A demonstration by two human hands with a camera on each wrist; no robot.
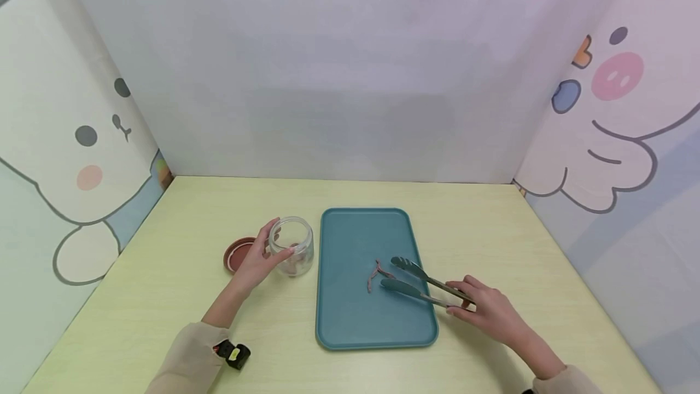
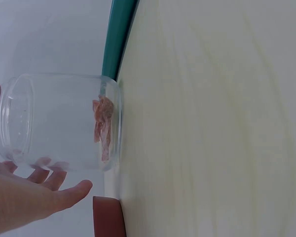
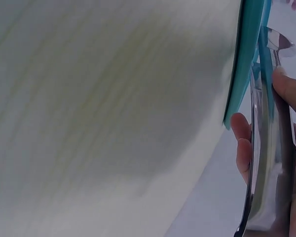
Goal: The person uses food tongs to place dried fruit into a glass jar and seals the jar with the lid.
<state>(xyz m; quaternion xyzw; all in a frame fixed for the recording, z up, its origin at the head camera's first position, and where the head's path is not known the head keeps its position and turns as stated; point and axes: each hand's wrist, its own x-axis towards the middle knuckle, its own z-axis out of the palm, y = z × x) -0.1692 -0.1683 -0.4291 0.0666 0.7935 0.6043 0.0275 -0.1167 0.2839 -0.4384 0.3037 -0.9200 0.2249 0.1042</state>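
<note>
My left hand point(image 1: 257, 267) holds a clear, lidless jar point(image 1: 299, 265) around its side, thumb near the rim, left of the blue-green tray point(image 1: 350, 324). Inside, at the jar's bottom, lie reddish-brown, meat-like strips point(image 2: 103, 123), plain in the left wrist view. With my right hand point(image 1: 489, 312) I grip metal tongs point(image 1: 434, 301) by their arms. The tongs' dark green tips stand apart over the tray. Close to those tips, thin pinkish-brown strips point(image 1: 373, 278) lie on the tray. Whether the tips touch them I cannot tell.
A reddish-brown round lid point(image 1: 236, 255) lies on the pale wooden table point(image 1: 465, 217), partly behind my left hand. A plain light wall point(image 1: 339, 108) closes the back, and cartoon-printed panels point(image 1: 618, 151) flank the table.
</note>
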